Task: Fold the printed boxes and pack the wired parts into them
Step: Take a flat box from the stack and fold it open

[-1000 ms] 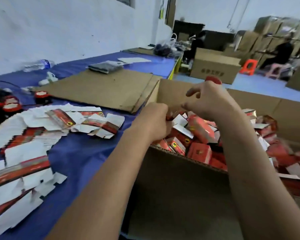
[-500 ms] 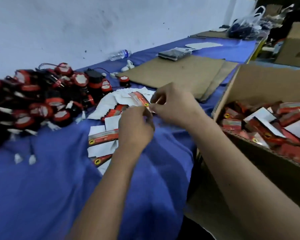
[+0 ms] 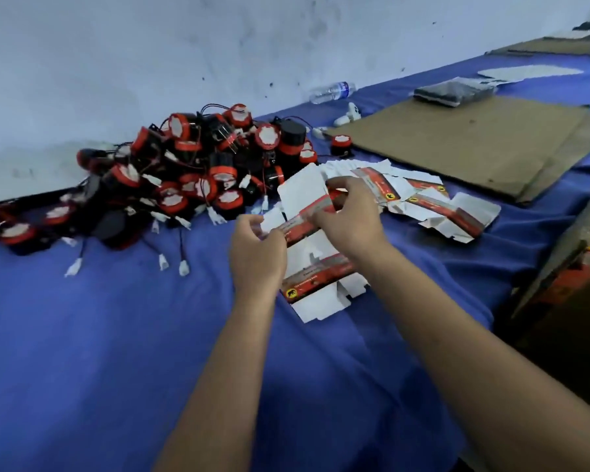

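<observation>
Head view: both hands on one flat box blank, just in front of the pile of wired parts.

The left hand [image 3: 257, 248] and right hand [image 3: 346, 216] each have a pinch grip on the flat printed box [image 3: 304, 212], lifted off the blue tabletop [image 3: 116, 335]. Looks like thin card, so light, bendy and easy to crease; best held by the edges near the fold lines. Its red band runs lower-left to upper-right. The wired parts [image 3: 184, 178] sit heaped behind, with more blanks [image 3: 321, 281] underneath.

Both hands [image 3: 258, 253] [image 3: 346, 218] now off the carton, on a lifted flat box blank [image 3: 304, 202].
</observation>
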### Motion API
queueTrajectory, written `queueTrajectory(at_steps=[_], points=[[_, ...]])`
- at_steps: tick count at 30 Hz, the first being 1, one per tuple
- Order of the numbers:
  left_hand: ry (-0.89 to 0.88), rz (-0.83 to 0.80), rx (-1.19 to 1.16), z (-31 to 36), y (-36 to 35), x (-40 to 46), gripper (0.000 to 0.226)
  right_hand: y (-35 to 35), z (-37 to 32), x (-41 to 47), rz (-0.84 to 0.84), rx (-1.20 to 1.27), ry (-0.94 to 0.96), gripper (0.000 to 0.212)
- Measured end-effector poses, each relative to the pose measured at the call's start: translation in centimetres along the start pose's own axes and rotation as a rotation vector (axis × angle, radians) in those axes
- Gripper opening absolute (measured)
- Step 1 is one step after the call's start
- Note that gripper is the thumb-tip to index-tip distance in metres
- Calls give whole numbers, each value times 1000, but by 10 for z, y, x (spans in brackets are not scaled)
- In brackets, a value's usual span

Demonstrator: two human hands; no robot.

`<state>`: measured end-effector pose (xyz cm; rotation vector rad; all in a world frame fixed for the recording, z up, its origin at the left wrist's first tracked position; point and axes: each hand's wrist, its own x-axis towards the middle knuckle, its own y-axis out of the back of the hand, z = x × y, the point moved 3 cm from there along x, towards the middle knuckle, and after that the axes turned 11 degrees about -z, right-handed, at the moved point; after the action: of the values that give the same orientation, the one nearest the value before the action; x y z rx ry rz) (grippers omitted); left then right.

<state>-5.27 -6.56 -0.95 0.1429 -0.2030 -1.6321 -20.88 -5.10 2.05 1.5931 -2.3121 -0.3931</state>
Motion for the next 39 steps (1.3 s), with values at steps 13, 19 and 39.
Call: queueTrajectory(at_steps=[13, 19, 39], points=[[-121, 337, -142, -45, 216, -38, 52, -216, -73, -46, -619, -503, 581, 79], [-92, 260, -278, -80, 256, -55, 53, -254, -70, -66, -536, -453, 717, 63], [-80, -94, -191, -79, 246, -47, 46, -243, -47, -50, -819, 630, 208, 48]])
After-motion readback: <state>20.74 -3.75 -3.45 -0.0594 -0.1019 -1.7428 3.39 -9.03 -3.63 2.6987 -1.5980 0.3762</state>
